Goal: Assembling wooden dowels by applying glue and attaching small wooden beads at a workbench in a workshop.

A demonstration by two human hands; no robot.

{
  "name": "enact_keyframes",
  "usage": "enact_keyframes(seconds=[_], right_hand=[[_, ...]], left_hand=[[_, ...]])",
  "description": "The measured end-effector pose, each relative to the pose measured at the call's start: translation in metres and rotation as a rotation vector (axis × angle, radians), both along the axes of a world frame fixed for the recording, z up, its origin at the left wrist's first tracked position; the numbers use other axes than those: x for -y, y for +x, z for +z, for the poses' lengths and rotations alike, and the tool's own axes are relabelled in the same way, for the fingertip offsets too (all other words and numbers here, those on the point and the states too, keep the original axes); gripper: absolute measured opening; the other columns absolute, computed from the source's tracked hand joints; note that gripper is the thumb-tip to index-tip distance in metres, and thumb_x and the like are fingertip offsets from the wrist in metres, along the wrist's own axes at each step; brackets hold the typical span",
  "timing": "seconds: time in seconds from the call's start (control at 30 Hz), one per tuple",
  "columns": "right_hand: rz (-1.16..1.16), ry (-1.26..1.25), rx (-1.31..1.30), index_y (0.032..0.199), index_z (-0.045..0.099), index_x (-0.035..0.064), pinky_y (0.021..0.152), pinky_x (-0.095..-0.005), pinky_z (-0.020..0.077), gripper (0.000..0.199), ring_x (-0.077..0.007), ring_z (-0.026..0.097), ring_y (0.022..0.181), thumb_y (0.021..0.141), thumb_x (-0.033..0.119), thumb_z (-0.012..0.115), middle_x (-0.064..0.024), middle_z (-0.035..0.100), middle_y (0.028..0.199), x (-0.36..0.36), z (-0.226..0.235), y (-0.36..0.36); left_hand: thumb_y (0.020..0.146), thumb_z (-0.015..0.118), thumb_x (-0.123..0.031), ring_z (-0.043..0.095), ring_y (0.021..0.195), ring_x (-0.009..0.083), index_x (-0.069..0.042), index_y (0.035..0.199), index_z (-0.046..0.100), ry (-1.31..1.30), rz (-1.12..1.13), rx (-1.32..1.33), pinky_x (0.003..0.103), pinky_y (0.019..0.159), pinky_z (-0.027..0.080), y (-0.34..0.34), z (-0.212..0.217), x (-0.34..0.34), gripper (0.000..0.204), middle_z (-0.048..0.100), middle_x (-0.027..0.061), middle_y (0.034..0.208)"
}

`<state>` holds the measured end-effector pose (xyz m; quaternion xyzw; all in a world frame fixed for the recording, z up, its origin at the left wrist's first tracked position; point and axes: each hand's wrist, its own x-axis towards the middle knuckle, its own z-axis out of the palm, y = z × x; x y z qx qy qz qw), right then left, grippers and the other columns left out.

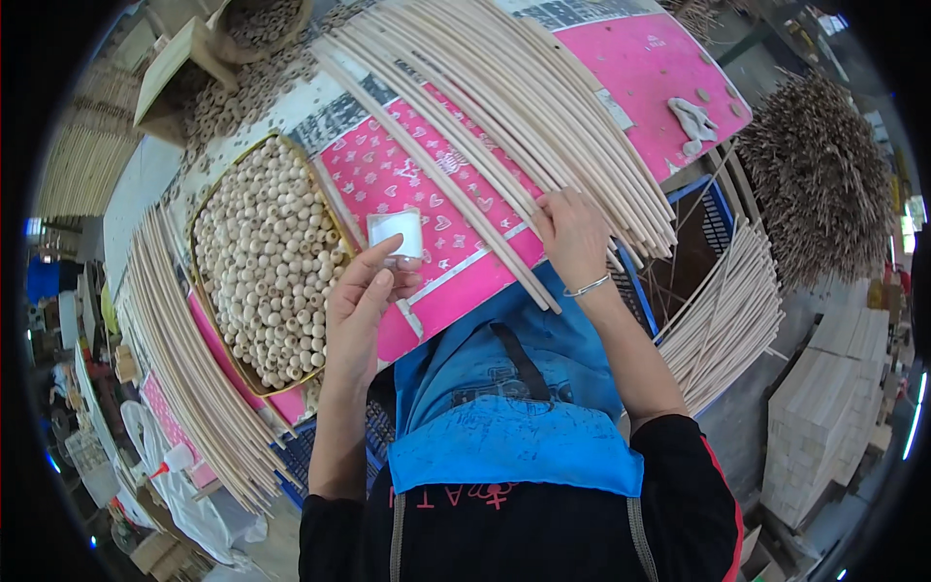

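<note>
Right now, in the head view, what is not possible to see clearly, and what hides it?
All in the head view:
Wooden rods: some far ends, cut off by the top edge.
Right hand: whether it grips a rod, hidden by its fingers.
Left hand: whether it touches the white square container, hidden by its fingers.
Round beads: lower layers, hidden by those above.
Dark stick bundle: single sticks, too fine to count.

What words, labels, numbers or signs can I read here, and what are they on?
I won't copy wording out, but this is where it stands:
Blue apron: dark, faded print, too blurred to read.
Black shirt: red lettering beside a flower-like figure.
Pink table cover: white marks near its far edge, too small to read.
</note>
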<state>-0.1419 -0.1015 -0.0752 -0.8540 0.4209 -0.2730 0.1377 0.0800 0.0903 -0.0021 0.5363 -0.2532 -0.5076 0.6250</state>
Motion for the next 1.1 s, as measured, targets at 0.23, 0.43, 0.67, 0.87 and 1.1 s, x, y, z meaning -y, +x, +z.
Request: enact_keyframes(seconds=[0.23,0.43,0.67,0.87,1.1], right_hand=[[-0.069,0.247,0.179,0.105,0.066,0.0024,0.071,-0.0332,0.0500,0.019,-0.0220,0.063,0.078,0.096,0.019,0.063,-0.0096,0.066,0.083,0.020,-0.005,-0.012],[0.207,0.610,0.757,0.107,0.066,-0.0006,0.065,-0.0208,0.0439,0.019,-0.0032,0.052,0.075,0.103,0.016,0.057,0.0039,0.059,0.084,0.002,0.081,0.027],[0.448,0.386,0.426,0.099,0.064,-0.0003,0.065,-0.0278,0.0516,0.011,-0.0151,0.067,0.074,0.094,0.009,0.067,-0.0076,0.065,0.084,-0.023,0.105,0.095],[0.518,0.330,0.426,0.098,0.064,0.0003,0.062,-0.0296,0.0523,0.010,-0.0177,0.069,0.071,0.093,0.009,0.067,-0.0090,0.065,0.084,-0.032,0.080,0.122],[0.539,0.396,0.380,0.097,0.065,0.0010,0.061,-0.0291,0.0524,0.010,-0.0177,0.070,0.072,0.094,0.010,0.067,-0.0089,0.066,0.085,-0.038,0.066,0.133]], left_hand=[[0.098,0.060,-0.009,0.062,0.085,0.0082,0.001,0.123,0.065,0.021,0.283,0.479,0.022,0.076,0.048,0.077,-0.001,-0.010,0.028,0.069,0.0039,0.096],[0.081,0.072,-0.010,0.065,0.087,0.0267,-0.006,0.099,0.071,0.186,0.036,1.268,0.037,0.076,0.052,0.100,-0.016,-0.004,0.019,0.064,0.0086,0.090],[0.078,0.072,-0.011,0.063,0.081,0.0311,-0.008,0.095,0.067,0.281,-0.033,1.671,0.043,0.070,0.050,0.091,-0.047,0.013,0.018,0.059,0.0078,0.094],[0.086,0.070,-0.011,0.065,0.080,0.0239,-0.008,0.104,0.069,0.271,0.112,1.407,0.034,0.071,0.051,0.083,-0.039,0.008,0.019,0.063,0.0071,0.090],[0.096,0.065,-0.014,0.065,0.088,0.0093,-0.001,0.122,0.066,0.049,0.217,0.170,0.025,0.080,0.053,0.071,-0.020,-0.007,0.030,0.071,0.0056,0.103]])
